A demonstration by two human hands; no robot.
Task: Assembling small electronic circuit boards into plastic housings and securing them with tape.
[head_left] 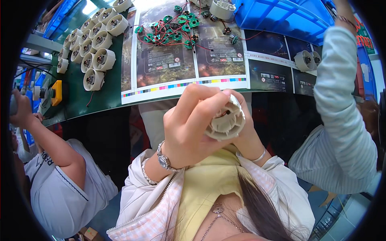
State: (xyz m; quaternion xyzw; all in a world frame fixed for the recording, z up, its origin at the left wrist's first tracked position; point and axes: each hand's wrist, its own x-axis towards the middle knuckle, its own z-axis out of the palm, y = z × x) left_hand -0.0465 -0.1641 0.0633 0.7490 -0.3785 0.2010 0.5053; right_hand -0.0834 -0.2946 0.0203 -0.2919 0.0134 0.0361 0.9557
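I hold a cream, round, ribbed plastic fan housing [227,120] close to my chest with both hands. My left hand [191,128] wraps over its top and left side, fingers curled around the rim. My right hand [245,134] sits behind and under it, mostly hidden. A watch and bead bracelet are on my left wrist, a thin bangle on my right.
On the green bench [102,96] lie printed sheets [183,60], a heap of small green circuit boards with red wires [171,28], rows of cream fan housings [96,44] at left, two more housings [307,60] at right, and a blue bin [281,18]. Co-workers sit at both sides.
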